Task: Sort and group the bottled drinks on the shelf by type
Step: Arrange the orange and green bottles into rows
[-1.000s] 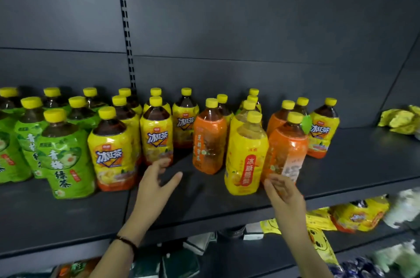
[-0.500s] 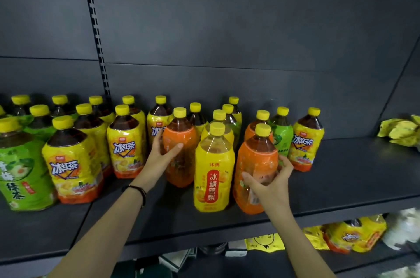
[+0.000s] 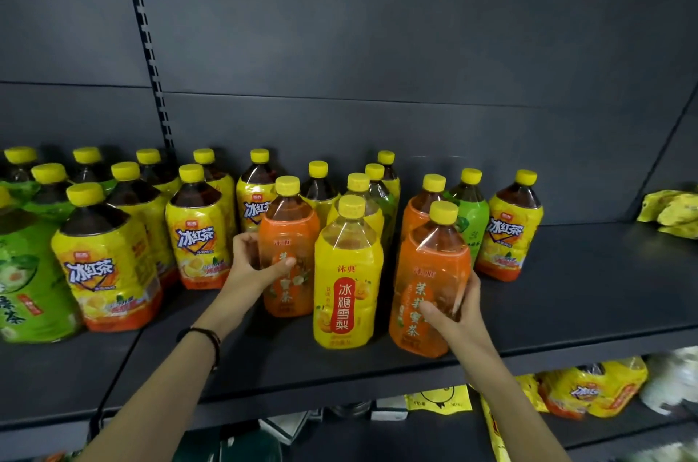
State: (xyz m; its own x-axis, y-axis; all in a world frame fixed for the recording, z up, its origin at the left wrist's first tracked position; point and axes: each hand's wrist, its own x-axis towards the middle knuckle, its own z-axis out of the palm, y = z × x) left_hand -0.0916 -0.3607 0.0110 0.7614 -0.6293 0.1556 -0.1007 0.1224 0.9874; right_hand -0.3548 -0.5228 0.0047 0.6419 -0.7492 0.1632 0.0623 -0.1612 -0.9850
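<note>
A dark back panel [image 3: 377, 27] fills the far side, with a slotted upright [image 3: 147, 46] at its left. Below it the grey shelf [image 3: 585, 284] carries the bottles, all yellow-capped. Green bottles [image 3: 22, 284] stand at the left, and just right of them is a block of iced-tea bottles [image 3: 109, 272] (yellow labels, dark drink).

Mid-shelf the kinds are mixed. A pear bottle [image 3: 347, 284] stands near the front, between two orange ones. The left orange bottle [image 3: 289, 235] is just left of it and a little farther back. The right orange bottle [image 3: 430, 272] is just right of it, near the front edge; whether it rests on the shelf I cannot tell. Farther back on the right stand a third orange bottle [image 3: 419, 212], a lone green bottle [image 3: 470, 220] and a lone iced-tea bottle [image 3: 510, 235]. Yellow packets [image 3: 672, 210] lie at the far right, well apart.

The left hand [image 3: 249, 269] wraps the left orange bottle, thumb across the label, fingers curled round its left side. The right hand [image 3: 459, 314] grips the right orange bottle low down, thumb on the front, fingers curled round the right side. A dark wristband [image 3: 211, 340] circles the left wrist.
</note>
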